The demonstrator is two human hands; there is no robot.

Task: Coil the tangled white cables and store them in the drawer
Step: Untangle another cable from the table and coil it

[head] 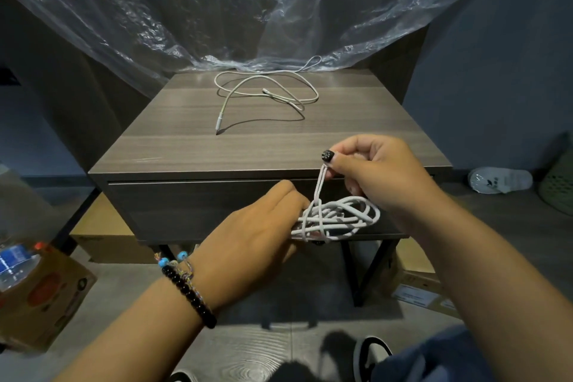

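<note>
A white cable bundle (338, 217) hangs in the air in front of the closed drawer (192, 208) of a grey wooden side table (186, 146). My left hand (260, 226) grips the coiled loops from the left side. My right hand (378, 171) pinches a loop of the same cable between thumb and finger and holds it up above the bundle. A second white cable (266, 93) lies loose and uncoiled on the far part of the table top, one plug end pointing toward me.
Clear plastic sheeting (248, 9) hangs behind the table. Cardboard boxes (43, 298) and a water bottle (12, 260) sit on the floor at left, another box (415, 285) at right. A white slipper (499, 180) and a green basket (558, 186) lie far right.
</note>
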